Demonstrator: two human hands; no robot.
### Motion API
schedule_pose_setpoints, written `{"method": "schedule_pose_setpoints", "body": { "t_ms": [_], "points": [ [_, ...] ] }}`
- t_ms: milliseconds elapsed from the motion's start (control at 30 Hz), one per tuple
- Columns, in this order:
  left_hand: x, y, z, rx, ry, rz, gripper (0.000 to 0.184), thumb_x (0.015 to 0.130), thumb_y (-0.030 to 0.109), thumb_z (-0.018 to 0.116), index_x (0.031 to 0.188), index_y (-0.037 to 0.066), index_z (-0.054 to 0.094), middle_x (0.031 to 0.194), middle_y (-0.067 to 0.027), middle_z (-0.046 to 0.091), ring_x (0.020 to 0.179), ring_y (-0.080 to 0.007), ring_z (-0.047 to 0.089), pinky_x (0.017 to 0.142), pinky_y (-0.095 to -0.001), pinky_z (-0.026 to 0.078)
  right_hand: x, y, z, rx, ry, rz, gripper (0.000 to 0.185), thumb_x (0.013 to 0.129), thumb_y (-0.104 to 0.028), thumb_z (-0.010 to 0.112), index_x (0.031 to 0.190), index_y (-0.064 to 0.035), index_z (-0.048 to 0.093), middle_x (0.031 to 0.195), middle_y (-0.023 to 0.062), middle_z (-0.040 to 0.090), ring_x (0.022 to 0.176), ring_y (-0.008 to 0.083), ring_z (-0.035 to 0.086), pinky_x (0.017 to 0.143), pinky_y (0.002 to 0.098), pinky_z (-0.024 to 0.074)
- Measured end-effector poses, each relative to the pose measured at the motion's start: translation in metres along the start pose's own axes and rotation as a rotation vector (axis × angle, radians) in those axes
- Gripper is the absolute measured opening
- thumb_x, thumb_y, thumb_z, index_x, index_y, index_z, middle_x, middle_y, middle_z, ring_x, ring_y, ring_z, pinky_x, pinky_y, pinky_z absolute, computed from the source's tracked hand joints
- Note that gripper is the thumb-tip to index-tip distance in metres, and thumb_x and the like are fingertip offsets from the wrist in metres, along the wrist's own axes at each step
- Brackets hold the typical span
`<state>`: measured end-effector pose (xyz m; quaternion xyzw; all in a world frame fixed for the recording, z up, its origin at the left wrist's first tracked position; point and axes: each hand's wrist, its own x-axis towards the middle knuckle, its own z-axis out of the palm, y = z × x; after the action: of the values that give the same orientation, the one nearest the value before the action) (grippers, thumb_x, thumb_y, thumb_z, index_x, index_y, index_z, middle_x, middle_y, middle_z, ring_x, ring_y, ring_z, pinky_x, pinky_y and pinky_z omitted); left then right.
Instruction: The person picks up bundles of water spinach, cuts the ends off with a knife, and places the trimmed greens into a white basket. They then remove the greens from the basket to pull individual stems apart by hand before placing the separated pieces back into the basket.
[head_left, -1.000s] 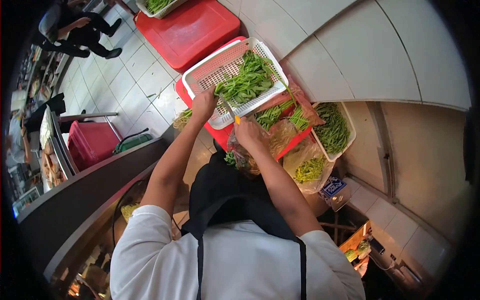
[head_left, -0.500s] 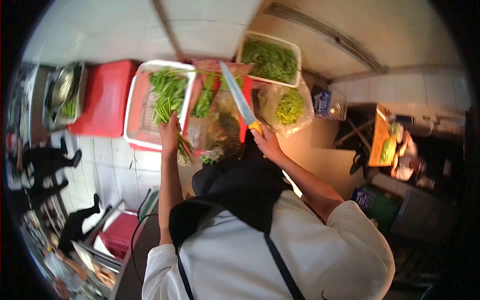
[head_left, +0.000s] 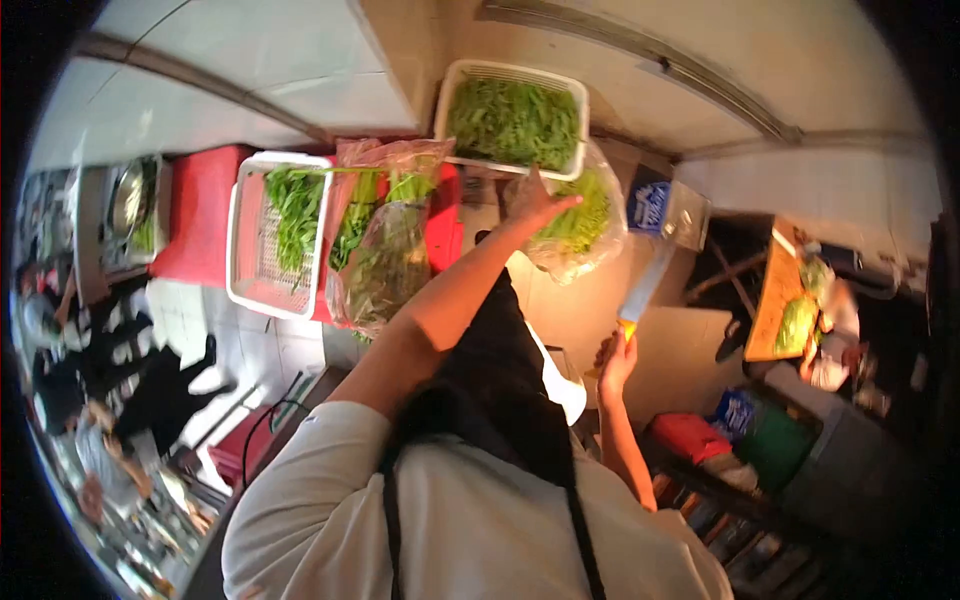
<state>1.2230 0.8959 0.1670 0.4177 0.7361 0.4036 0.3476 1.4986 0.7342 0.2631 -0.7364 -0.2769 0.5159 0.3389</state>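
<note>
My left hand is stretched out with its fingers apart, over the edge of a clear plastic bag of yellow-green leaves. Nothing shows in its grip. Just beyond it is a white basket full of green leaves. To the right, my right hand is wrapped round the yellow handle of a large knife, its blade pointing up and away. At left, a white basket holds leafy greens, beside bagged greens.
A red container lid lies left of the baskets. A blue-labelled package stands beside the plastic bag. Another person is by an orange board at the right. More people are at the far left.
The view has turned rightward. My left hand has released the green bunch and moved over to the yellow-green leaves. My right hand has swung the knife to the right, away from the baskets.
</note>
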Motion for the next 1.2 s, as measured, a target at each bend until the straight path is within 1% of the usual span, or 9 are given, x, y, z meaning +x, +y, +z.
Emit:
{"method": "schedule_pose_setpoints", "body": {
  "t_ms": [233, 533, 667, 700, 833, 933, 967, 1100, 1200],
  "points": [
    [-0.048, -0.067, -0.129, 0.42, 0.121, 0.211, 0.049, 0.087, 0.024, 0.074, 0.129, 0.003, 0.061, 0.13, -0.0244, 0.059, 0.122, -0.0427, 0.057, 0.101, -0.0472, 0.049, 0.057, 0.022, -0.015, -0.102, -0.054, 0.037, 0.024, 0.106, -0.035, 0.056, 0.099, -0.0124, 0.052, 0.066, -0.0013, 0.05, 0.047, 0.0087, 0.046, 0.04, 0.026, 0.0372],
    [-0.177, -0.198, -0.35, 0.576, 0.837, -0.418, 0.034, 0.081, 0.008, 0.074, 0.113, 0.003, 0.066, 0.12, -0.0205, 0.063, 0.109, -0.0399, 0.062, 0.094, -0.0484, 0.05, 0.073, -0.016, 0.068, -0.376, -0.566, -0.221, 0.018, 0.104, -0.023, 0.06, 0.094, -0.0103, 0.05, 0.06, -0.004, 0.042, 0.046, 0.0052, 0.039, 0.041, 0.0247, 0.0331],
    [-0.179, -0.277, -0.399, 0.703, 0.707, -0.561, 0.057, 0.075, 0.009, 0.077, 0.129, 0.002, 0.059, 0.135, -0.0252, 0.056, 0.12, -0.0422, 0.058, 0.101, -0.0458, 0.05, 0.037, -0.04, 0.102, -0.557, -0.59, -0.257, 0.018, 0.103, -0.021, 0.061, 0.094, -0.0091, 0.051, 0.061, -0.0033, 0.044, 0.046, 0.0056, 0.041, 0.041, 0.0247, 0.0335],
    [-0.173, -0.301, -0.41, 0.725, 0.649, -0.515, 0.085, 0.07, 0.016, 0.084, 0.145, 0.004, 0.047, 0.147, -0.0254, 0.048, 0.133, -0.0422, 0.05, 0.111, -0.0487, 0.043, 0.03, -0.041, 0.104, -0.607, -0.584, -0.269, 0.017, 0.102, -0.02, 0.061, 0.094, -0.0087, 0.052, 0.061, -0.003, 0.044, 0.046, 0.0058, 0.041, 0.041, 0.0247, 0.0337],
    [-0.131, -0.361, -0.427, 0.834, 0.483, -0.594, 0.124, 0.059, 0.034, 0.095, 0.158, 0.008, 0.026, 0.154, -0.021, 0.04, 0.141, -0.0382, 0.04, 0.116, -0.0534, 0.035, 0.01, -0.032, 0.092, -0.667, -0.626, -0.322, 0.016, 0.104, -0.019, 0.059, 0.095, -0.0089, 0.052, 0.06, -0.0016, 0.046, 0.044, 0.0071, 0.043, 0.04, 0.0239, 0.034],
    [-0.112, -0.378, -0.425, 0.818, 0.482, -0.599, 0.123, 0.058, 0.036, 0.095, 0.158, 0.009, 0.027, 0.155, -0.0207, 0.039, 0.142, -0.0374, 0.04, 0.116, -0.0513, 0.036, 0.012, -0.018, 0.07, -0.674, -0.563, -0.237, 0.015, 0.104, -0.02, 0.06, 0.099, -0.0079, 0.053, 0.062, -0.0014, 0.048, 0.046, 0.0074, 0.044, 0.041, 0.0242, 0.0356],
    [-0.112, -0.38, -0.429, 0.827, 0.558, -0.511, 0.101, 0.062, 0.035, 0.093, 0.146, 0.009, 0.045, 0.144, -0.0201, 0.05, 0.134, -0.037, 0.048, 0.11, -0.0532, 0.04, 0.007, -0.019, 0.068, -0.68, -0.549, -0.219, 0.015, 0.103, -0.02, 0.061, 0.099, -0.0071, 0.054, 0.061, -0.0016, 0.047, 0.047, 0.0071, 0.045, 0.042, 0.0241, 0.0361],
    [-0.121, -0.391, -0.426, 0.82, 0.551, -0.45, 0.045, 0.07, 0.028, 0.087, 0.103, 0.009, 0.065, 0.106, -0.016, 0.063, 0.099, -0.0353, 0.064, 0.087, -0.0481, 0.051, 0.005, -0.015, 0.071, -0.656, -0.49, -0.145, 0.017, 0.103, -0.021, 0.061, 0.102, -0.0055, 0.055, 0.061, -0.0006, 0.048, 0.046, 0.008, 0.045, 0.042, 0.0251, 0.037],
    [-0.129, -0.401, -0.413, 0.84, 0.588, -0.448, 0.043, 0.076, 0.024, 0.083, 0.109, 0.008, 0.062, 0.098, -0.0167, 0.065, 0.093, -0.0359, 0.066, 0.08, -0.0492, 0.054, 0.006, -0.019, 0.098, -0.69, -0.487, -0.186, 0.018, 0.104, -0.024, 0.06, 0.1, -0.0066, 0.054, 0.061, 0.0004, 0.048, 0.044, 0.0092, 0.045, 0.04, 0.0267, 0.0367]
  ]
}}
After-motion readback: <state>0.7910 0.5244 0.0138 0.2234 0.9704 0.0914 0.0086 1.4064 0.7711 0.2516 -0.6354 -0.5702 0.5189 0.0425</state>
